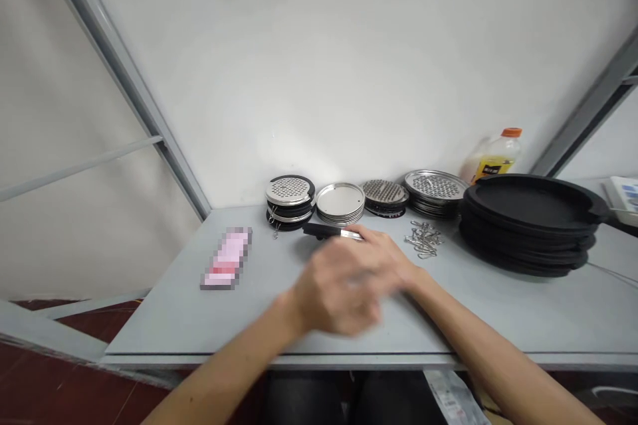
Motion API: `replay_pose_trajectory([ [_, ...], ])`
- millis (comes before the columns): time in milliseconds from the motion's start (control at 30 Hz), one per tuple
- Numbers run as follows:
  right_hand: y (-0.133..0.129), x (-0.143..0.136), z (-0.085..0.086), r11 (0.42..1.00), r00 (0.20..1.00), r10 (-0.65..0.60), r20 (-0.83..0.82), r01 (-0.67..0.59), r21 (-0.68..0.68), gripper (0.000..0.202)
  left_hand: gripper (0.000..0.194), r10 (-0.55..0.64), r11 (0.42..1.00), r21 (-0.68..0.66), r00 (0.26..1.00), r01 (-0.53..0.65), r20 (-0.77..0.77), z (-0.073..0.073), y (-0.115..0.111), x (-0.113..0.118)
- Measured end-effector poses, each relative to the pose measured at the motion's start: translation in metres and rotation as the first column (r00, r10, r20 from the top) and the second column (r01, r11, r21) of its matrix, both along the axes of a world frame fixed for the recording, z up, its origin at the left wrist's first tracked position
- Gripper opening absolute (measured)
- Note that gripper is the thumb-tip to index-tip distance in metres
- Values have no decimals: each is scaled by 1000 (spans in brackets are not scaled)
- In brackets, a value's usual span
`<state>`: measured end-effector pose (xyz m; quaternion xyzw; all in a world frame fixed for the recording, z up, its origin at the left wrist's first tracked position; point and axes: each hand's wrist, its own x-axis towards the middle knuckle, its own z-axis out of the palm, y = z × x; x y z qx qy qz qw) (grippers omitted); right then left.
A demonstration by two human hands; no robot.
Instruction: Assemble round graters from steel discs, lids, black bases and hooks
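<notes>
Near the middle of the grey table, my left hand [343,289] is smeared by motion, and its fingers cannot be made out. It overlaps my right hand [381,249], which lies just behind it with most of its fingers hidden. A black-handled item [323,231] with a short metal part sticks out beside the right hand's fingers; whether that hand grips it is unclear. Behind the hands are a stack of plain metal discs [341,202] and a stack of perforated discs with black rims [290,191]. Small metal hooks [423,239] lie in a pile to the right.
Two more stacks of grater discs [385,192] [436,186] stand along the wall. Large black round trays [535,202] are piled at the right, before a bottle with an orange cap [498,149]. A pixelated pink object [229,257] lies at the left of the table [179,325].
</notes>
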<state>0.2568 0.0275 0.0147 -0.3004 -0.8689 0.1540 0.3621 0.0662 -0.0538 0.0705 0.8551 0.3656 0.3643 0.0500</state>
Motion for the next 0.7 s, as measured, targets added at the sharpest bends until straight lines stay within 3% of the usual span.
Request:
replay_pose_trajectory([
  [100,4,3,-2,998,996,-53,-67,52,-26,35,63,43,986,155,994,-59,105,-3,36,-33],
  [167,6,3,-3,997,993,-77,-90,74,-39,34,74,76,996,36,992,-80,101,-13,56,-52],
  [233,7,3,-4,996,991,-76,-107,70,-56,34,70,68,992,-114,995,-59,74,-28,68,-62],
  [333,7,2,-4,995,989,-62,-137,51,-81,33,47,88,985,-164,984,-61,158,-45,74,-64],
  [433,6,0,-3,994,983,-59,-173,42,-100,33,30,125,982,-169,965,-87,231,-52,74,-61],
  [600,5,0,2,994,969,-46,-244,20,-109,37,29,144,972,-225,940,-75,310,-57,75,-65],
  [700,7,1,3,992,955,-102,-278,77,-100,41,34,158,964,-260,900,-52,407,-61,78,-68],
])
